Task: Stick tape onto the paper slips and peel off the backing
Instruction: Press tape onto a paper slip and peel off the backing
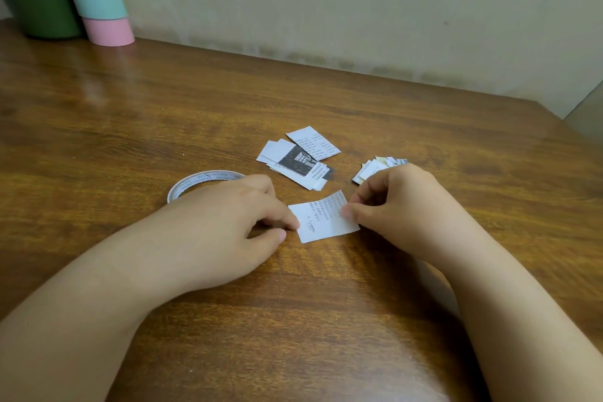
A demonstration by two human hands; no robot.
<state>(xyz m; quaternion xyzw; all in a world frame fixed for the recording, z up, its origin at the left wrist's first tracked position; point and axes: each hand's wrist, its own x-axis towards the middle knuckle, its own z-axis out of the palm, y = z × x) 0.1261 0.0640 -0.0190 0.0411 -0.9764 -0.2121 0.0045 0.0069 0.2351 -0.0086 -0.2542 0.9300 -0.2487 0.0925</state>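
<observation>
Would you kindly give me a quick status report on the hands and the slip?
Left hand and right hand both pinching one paper slip flat on table. Tape roll behind left hand. Nothing in the way.

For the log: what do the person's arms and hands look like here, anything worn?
Both forearms are bare to the frame's edge, with no sleeves in view. The left hand and right hand wear no gloves, and no rings, watch or bracelets are visible. The fingers' nails look short and unpainted.
</observation>
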